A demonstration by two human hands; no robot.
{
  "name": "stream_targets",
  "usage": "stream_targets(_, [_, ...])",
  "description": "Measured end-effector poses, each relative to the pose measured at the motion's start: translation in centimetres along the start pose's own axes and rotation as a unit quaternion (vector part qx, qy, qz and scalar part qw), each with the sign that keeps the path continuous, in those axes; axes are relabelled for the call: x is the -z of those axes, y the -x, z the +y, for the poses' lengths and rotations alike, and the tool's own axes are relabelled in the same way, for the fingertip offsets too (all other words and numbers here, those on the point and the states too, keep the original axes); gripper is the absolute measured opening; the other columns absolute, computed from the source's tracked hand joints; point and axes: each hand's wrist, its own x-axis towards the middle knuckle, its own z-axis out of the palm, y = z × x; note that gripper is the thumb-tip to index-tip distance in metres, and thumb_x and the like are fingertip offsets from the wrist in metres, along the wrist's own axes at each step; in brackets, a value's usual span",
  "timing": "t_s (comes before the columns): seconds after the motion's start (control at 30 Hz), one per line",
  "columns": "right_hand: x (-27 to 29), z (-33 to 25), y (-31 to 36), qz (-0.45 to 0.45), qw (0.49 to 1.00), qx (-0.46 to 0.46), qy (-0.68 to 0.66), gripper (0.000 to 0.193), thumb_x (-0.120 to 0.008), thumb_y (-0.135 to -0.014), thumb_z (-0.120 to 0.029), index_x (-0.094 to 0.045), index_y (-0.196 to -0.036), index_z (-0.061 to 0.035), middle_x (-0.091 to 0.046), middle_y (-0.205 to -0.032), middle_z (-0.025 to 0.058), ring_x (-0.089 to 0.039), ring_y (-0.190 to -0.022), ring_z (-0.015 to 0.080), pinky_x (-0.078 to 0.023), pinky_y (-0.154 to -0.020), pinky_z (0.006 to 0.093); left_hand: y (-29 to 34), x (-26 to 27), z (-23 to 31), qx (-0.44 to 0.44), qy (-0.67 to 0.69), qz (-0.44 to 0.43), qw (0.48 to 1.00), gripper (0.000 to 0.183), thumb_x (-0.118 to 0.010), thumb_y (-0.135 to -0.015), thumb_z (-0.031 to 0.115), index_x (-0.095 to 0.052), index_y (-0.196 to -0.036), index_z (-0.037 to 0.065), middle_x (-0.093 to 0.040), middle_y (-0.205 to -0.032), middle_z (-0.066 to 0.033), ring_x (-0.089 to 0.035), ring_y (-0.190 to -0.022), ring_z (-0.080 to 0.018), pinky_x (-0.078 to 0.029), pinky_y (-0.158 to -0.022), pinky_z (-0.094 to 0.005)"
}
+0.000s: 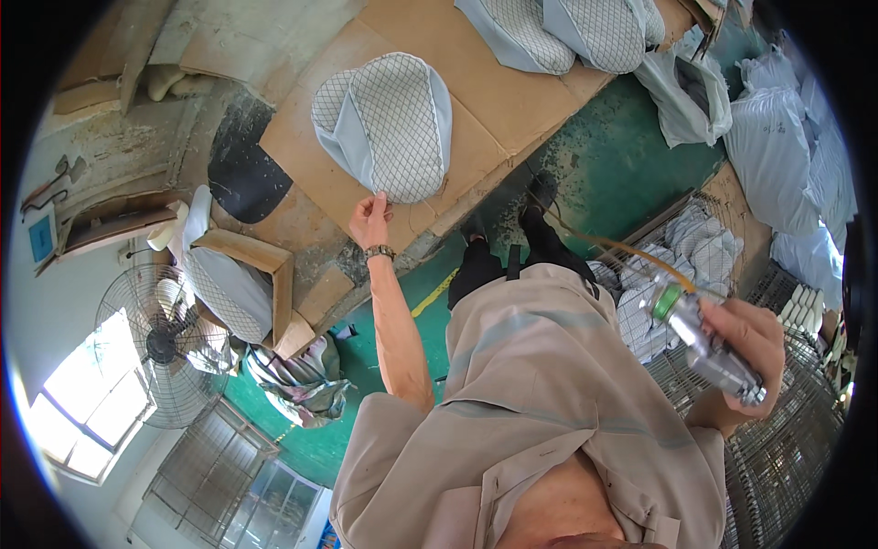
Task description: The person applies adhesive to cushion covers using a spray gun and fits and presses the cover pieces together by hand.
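Observation:
A padded seat cushion (pixel 402 128) in light grey with a diamond-quilted top lies on the cardboard-covered bench. My left hand (pixel 371 220) pinches its near edge between thumb and fingers, with a watch on the wrist. Off to the right, away from the bench, my right hand (pixel 754 343) is wrapped round a silver metal air tool (pixel 700 340). The tool has a green ring at one end, and a thin orange-brown hose (pixel 631 249) runs from it toward the bench.
More quilted cushions (pixel 599 32) sit at the bench's far right. Wire cages (pixel 777 457) and a basket of quilted covers (pixel 681 252) stand right, near white plastic sacks (pixel 773 137). A large fan (pixel 161 343) stands left. Cardboard (pixel 512 101) covers the bench top.

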Motion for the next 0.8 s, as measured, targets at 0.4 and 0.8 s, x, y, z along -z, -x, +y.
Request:
stream_targets(0.4, [3.4, 3.8, 2.2, -0.067, 0.993, -0.031, -0.090, 0.079, -0.060, -0.066, -0.054, -0.071, -0.109, 0.0111, -0.060, -0.066, 0.0147, -0.060, -0.054, 0.0239, -0.043, -0.053, 0.0307, 0.8, -0.2, 2.8, -0.022, -0.050, 0.020, 0.998, 0.029, -0.082, -0.084, 0.018, -0.069, -0.094, -0.005, -0.068, -0.086, -0.0092, -0.066, -0.073, -0.0150, -0.060, -0.064, -0.0305])
stream_targets(0.8, [4.4, 7.5, 5.4, 0.008, 0.990, -0.081, -0.114, 0.078, -0.063, -0.054, -0.010, -0.061, -0.130, 0.0088, -0.067, -0.089, 0.0185, -0.069, -0.077, 0.0332, -0.051, -0.068, 0.0330, 5.7, -16.7, 30.0, -0.208, 0.267, -0.225, 0.914, 0.008, -0.068, -0.091, 0.010, -0.063, -0.093, 0.004, -0.068, -0.098, -0.0093, -0.065, -0.094, -0.0196, -0.056, -0.081, -0.0388])
